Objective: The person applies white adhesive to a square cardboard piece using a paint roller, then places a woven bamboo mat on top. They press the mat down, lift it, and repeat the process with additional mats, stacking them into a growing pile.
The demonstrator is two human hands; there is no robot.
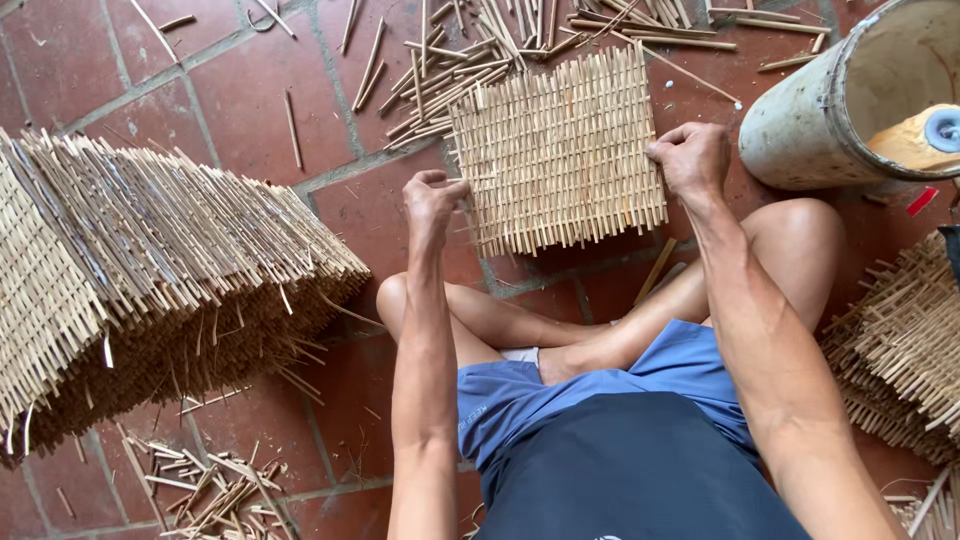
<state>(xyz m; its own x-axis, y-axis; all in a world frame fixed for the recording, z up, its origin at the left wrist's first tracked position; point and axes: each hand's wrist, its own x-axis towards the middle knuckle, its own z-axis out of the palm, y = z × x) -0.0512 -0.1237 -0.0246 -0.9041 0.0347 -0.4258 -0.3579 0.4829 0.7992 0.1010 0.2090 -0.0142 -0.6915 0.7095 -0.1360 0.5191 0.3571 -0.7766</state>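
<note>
- Surroundings: mat stack [150, 270] far left, bucket [850, 100] upper right, loose sticks [450, 50] beyond, all on tiled floor [150, 60].
- Mat [558, 150]: flat on floor before crossed legs, long axis pointing away.
- Left hand [432, 200]: closed, pinching mat's left edge.
- Right hand [690, 157]: closed, gripping right edge.

Woven mat [558, 150]: pale straw-tan, open grid weave w/ vertical splints crossing thin horizontal strands. Mat stack [150, 260], floor left edge: same tan, darker brown in shadowed underside. Second stack [900, 340], right edge: tan, crisscross weave. Floor [240, 90]: red-brown tiles, grey grout lines. Bucket [830, 120], top right corner: off-white, grimy, w/ orange item inside. Shorts [560, 390]: blue. Shirt [640, 470]: dark navy.
</note>
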